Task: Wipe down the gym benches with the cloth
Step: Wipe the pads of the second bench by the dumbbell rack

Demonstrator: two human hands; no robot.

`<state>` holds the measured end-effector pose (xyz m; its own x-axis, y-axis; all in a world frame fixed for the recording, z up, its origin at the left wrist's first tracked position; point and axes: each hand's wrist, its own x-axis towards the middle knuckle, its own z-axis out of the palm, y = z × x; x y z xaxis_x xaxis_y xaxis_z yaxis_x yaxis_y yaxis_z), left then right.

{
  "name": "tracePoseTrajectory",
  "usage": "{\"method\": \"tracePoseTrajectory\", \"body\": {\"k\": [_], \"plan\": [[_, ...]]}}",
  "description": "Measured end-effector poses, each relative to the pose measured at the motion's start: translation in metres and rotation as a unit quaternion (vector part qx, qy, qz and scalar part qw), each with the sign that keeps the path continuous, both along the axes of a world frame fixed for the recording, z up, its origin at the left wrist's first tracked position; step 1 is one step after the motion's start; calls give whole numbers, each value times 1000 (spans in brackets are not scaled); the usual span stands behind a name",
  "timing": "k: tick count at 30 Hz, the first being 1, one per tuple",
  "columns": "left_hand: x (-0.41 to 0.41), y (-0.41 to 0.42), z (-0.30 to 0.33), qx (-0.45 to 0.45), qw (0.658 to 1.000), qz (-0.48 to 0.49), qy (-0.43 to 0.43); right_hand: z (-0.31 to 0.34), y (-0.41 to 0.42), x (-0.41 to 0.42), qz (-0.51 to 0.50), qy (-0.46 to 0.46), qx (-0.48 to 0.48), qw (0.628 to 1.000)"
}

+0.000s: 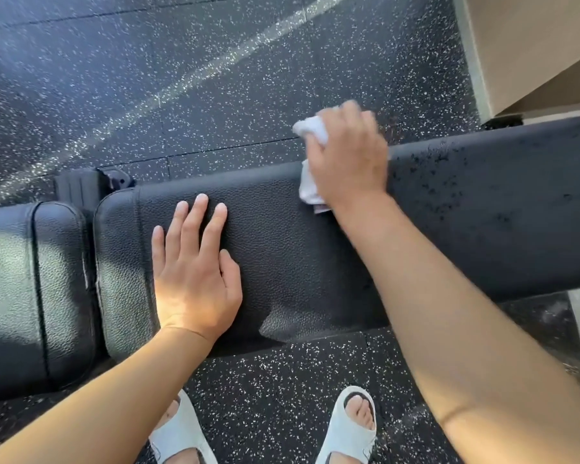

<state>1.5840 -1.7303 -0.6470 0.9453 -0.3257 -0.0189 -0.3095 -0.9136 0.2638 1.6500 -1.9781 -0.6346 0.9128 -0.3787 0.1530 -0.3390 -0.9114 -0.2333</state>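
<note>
A: Black padded bench [282, 249] across the speckled rubber floor [148, 78]. Long back pad wet yet?

B: Droplets over the stretch right of the right hand [349, 162], unwiped by the look. Dry and matte left of it, judged done or never sprayed. Seat pad [21, 279] at the far left: cannot tell.

A: Hands?

B: Left hand [195, 266] flat, fingers straight, pressing the pad. Right hand curled round the white cloth [310, 130], bunched at the pad's far edge.

A: Progress?

B: Roughly midway on this bench; the spotted right end left to do.
</note>
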Motion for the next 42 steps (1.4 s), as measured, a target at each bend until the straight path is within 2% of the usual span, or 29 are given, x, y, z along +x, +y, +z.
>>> {"method": "tracePoseTrajectory", "body": {"k": [5,8,10,14,17,21,25,27,30,33,36,40,42], "plan": [[0,1,-3,-7,1000,-2,-4,-5,111,-15,136,-42,57,988],[0,0,-1,-8,1000,-1,-11,-9,83,-16,182,-60,54,980],[0,-1,0,-5,1000,-1,-8,-9,35,-20,165,-47,16,985],[1,-1,1,4,1000,2,3,-4,-60,-37,45,-8,0,999],[1,0,2,8,1000,2,6,0,-52,-30,6,37,1,999],[2,-1,1,2,1000,-2,-1,0,43,20,104,83,36,990],[1,-1,-2,-21,1000,13,-9,6,142,75,239,194,123,944],[3,-1,-3,-22,1000,16,-12,5,151,85,257,212,146,931],[1,-1,-1,-11,1000,7,-8,4,112,64,275,166,148,935],[2,-2,2,5,1000,7,-4,1,27,26,233,103,105,961],[3,-2,1,15,1000,9,1,4,-48,-11,141,60,54,987],[2,-3,1,15,1000,9,5,2,-38,-11,64,67,15,996],[1,-3,1,15,1000,9,3,4,-2,15,93,126,37,987]]}}
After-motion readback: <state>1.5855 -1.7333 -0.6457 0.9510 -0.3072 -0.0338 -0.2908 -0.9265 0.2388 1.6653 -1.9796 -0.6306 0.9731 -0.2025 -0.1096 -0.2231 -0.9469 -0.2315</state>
